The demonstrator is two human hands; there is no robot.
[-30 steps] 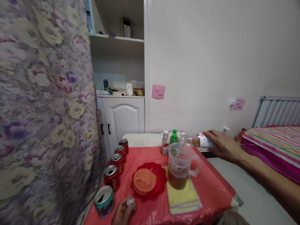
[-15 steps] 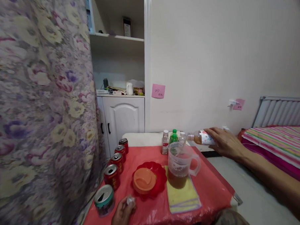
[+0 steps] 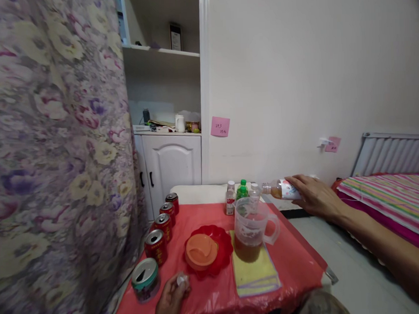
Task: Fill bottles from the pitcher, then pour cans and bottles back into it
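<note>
My right hand is wrapped round a clear bottle with a white patterned label, lying nearly level in the air. Some brown liquid is inside, and its open mouth points left, above and behind the jug's rim. Below it a clear plastic jug holds brown liquid and stands on a folded yellow cloth. Near the table's front, my left hand pinches a small white bottle cap. An orange lid rests in a red scalloped dish just beyond that hand.
Several red cans and a green-rimmed can line the left side of the red-covered table. Bottles with white caps and green caps stand behind the jug. A floral curtain hangs at left.
The bottle in my right hand has tipped back towards level, and the stream from its mouth into the jug has stopped. My left hand stays in place with the cap.
</note>
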